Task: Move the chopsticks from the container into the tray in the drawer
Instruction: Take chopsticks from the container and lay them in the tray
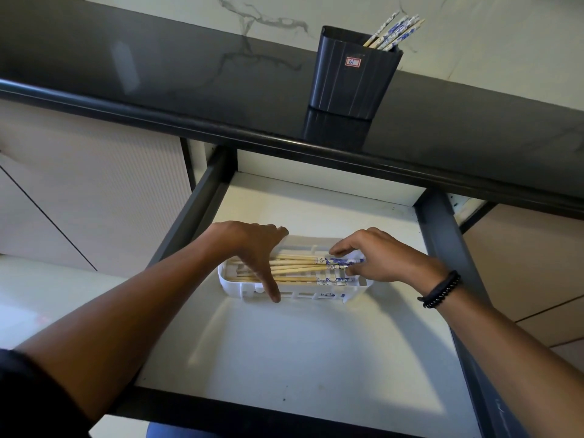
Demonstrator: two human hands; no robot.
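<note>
White slotted plastic tray (240,290) in open drawer (316,343), wooden chopsticks (294,268) inside it, left hand (252,248) spread over tray, right hand (376,257) pinching patterned ends, ribbed dark container (350,74) on glossy desk (158,74) behind tray.

A glossy black surface (158,67) runs below a white marble wall (474,36). Beige cabinet doors (88,191) flank the opening; pale floor (47,295) lies left.

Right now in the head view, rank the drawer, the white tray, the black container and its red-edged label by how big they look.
1. drawer
2. black container and white tray: look alike, the container stands farther off, so unranked
3. label
</note>
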